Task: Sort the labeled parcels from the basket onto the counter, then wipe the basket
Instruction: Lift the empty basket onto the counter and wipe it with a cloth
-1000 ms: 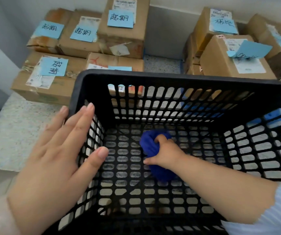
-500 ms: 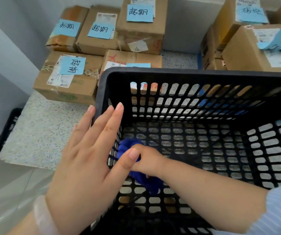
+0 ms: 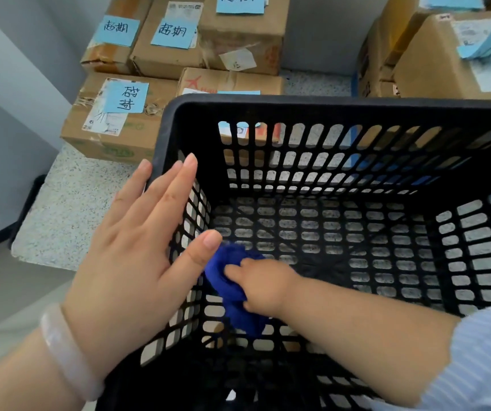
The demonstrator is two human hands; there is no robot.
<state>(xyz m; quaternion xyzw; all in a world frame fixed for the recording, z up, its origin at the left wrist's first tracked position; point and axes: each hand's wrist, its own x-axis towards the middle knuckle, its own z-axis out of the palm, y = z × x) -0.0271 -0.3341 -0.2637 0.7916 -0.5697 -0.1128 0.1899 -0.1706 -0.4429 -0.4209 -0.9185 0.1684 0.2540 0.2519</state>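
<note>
Our left hand (image 3: 131,256) lies flat, fingers straight, against the left wall of the black basket (image 3: 327,103) at nine o'clock, with the thumb reaching over the inside. Our right hand (image 3: 265,289) comes in from four o'clock, its curled fingers bunching the blue cloth (image 3: 223,280) on the basket floor near that wall. The labeled parcels (image 3: 119,114) sit on the counter (image 3: 69,209) from ten to two o'clock.

Matt black plastic basket (image 3: 327,109) w/ slotted walls; soft blue cloth (image 3: 229,289); brown cardboard parcels (image 3: 113,126), creased, taped, w/ paper labels; speckled stone-look counter (image 3: 69,203).
</note>
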